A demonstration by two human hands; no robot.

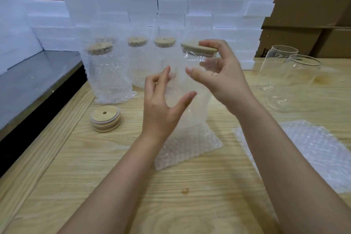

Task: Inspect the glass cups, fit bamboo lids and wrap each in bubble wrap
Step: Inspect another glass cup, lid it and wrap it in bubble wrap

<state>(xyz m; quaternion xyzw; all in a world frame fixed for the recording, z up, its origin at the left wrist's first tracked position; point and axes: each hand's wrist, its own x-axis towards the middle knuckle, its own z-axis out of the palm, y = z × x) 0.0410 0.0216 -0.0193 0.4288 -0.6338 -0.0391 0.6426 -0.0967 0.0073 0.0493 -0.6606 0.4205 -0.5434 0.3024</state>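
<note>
Glass cup (195,59) in bubble wrap (190,144): likely fragile, slippery; best held round its body. Right hand (224,81) pinches bamboo lid (190,45) at 12 o'clock; left hand (161,108) relaxed.

Bright, even overhead light; soft focus, wide-angle edge distortion.
</note>
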